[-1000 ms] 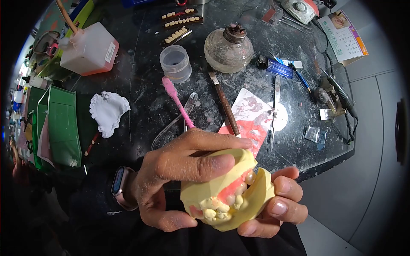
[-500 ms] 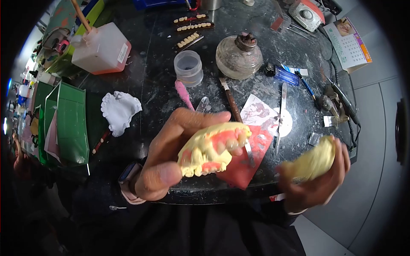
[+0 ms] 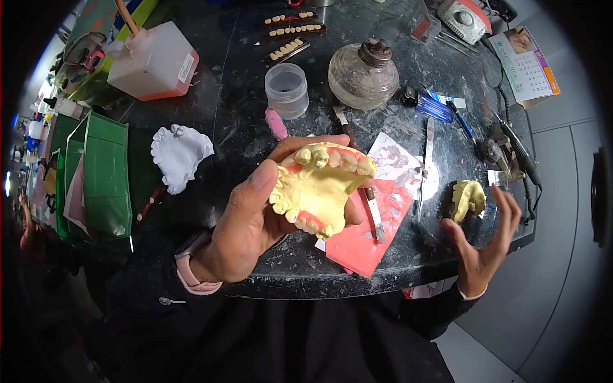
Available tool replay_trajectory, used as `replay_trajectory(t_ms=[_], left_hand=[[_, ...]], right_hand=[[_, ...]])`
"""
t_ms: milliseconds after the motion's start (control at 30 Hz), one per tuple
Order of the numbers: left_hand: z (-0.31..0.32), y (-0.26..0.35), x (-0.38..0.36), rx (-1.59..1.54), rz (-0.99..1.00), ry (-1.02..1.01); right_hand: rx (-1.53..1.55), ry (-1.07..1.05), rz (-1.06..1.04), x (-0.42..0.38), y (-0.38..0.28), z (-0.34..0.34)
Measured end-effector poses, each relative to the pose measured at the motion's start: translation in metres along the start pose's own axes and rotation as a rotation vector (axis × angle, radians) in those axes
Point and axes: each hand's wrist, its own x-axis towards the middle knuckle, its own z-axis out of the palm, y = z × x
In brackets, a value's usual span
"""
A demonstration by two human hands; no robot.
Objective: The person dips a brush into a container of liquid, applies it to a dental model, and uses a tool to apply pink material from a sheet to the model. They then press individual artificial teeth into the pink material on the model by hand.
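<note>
Held up over the table's front edge, a yellow dental cast (image 3: 325, 188) shows its arch of teeth and pink wax along parts of the ridge. My left hand (image 3: 246, 220) grips it from the left and underneath, thumb near its rim. A second, smaller yellow cast (image 3: 469, 199) rests on the table at the right. Just in front of it is my right hand (image 3: 482, 249), fingers spread and holding nothing. Beneath and right of the held cast lie a pink wax sheet (image 3: 373, 230) and a wax knife (image 3: 374, 220) on top of it.
A white cast (image 3: 181, 156) and a green box (image 3: 102, 179) stand to the left. Behind are a clear plastic cup (image 3: 286, 92), a glass spirit lamp (image 3: 363, 80) and strips of artificial teeth (image 3: 295, 30). A metal spatula (image 3: 426, 159) and a corded handpiece (image 3: 514, 143) lie right.
My right hand has put the smaller cast down on the table and opened. My left hand has turned its cast so the biting side and palate face me.
</note>
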Motion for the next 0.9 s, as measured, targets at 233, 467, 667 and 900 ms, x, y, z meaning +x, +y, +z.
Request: replay_trajectory(t_ms=[233,467,667,900], left_hand=[[0.009,0.005,-0.003,0.256,-0.068,0.043],[0.007,0.004,-0.004,0.339,-0.035,0.018],[0.009,0.006,-0.004,0.383,-0.004,0.002],[0.009,0.005,-0.005,0.449,0.033,-0.006]], right_hand=[[0.67,-0.024,-0.146,0.015,-0.079,0.027],[0.726,-0.113,-0.046,0.017,-0.098,0.034],[0.74,-0.096,-0.055,0.019,-0.099,0.039],[0.743,-0.117,-0.021,0.019,-0.101,0.037]])
